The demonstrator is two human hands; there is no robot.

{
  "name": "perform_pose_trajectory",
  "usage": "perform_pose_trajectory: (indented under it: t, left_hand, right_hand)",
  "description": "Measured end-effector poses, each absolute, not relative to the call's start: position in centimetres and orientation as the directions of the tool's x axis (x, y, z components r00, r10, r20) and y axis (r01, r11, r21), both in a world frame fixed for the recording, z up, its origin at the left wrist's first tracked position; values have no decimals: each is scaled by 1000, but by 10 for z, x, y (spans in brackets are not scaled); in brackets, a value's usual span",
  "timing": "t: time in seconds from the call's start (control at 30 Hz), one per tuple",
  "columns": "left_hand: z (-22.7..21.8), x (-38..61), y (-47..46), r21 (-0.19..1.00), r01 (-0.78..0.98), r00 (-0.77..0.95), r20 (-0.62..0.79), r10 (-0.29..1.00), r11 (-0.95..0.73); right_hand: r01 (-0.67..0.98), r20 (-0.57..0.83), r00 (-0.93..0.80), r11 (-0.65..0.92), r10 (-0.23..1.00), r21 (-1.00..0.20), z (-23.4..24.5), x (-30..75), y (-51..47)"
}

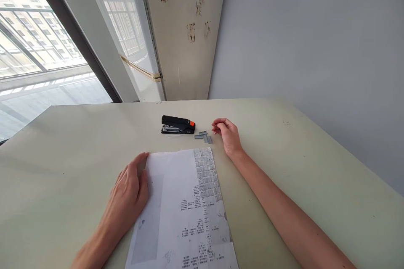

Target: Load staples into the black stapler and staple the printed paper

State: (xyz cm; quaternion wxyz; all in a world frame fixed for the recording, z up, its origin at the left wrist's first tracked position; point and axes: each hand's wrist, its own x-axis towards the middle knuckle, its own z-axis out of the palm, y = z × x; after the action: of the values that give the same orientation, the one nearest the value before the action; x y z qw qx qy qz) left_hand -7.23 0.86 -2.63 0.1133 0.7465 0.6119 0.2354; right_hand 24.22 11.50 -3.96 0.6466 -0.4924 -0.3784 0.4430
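we see paper on the table. our left hand touches paper's left edge, fingers close together, thumb apart. our right hand is past paper's far right corner, fingers curled; can't tell if they pinch anything. staples, stapler beyond paper's far edge.

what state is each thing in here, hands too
stapler, standing on its base, untouched
staple strips, loose in a small cluster beside the stapler
paper, lying flat, printed side up
left hand, resting at the paper's left edge
right hand, fingers curled; can't tell if anything's pinched
table, dotted with dark specks
fridge, side patched brown
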Motion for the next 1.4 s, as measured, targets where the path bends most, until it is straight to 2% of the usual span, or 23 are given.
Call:
perform_pose_trajectory:
  t: [0.93,1.17,1.4]
  left_hand:
    - [-28,-73,9,445,859,166,226,960,-254]
    - [-28,-72,9,447,859,160,227,961,-248]
    - [-35,-74,11,445,850,173,272,947,-283]
  right_hand:
    - [-153,66,315,120,947,-981,-40,242,115]
    - [-21,118,265,128,957,-992,-43,242,115]
    - [216,273,122,243,954,-946,-31,231,110]
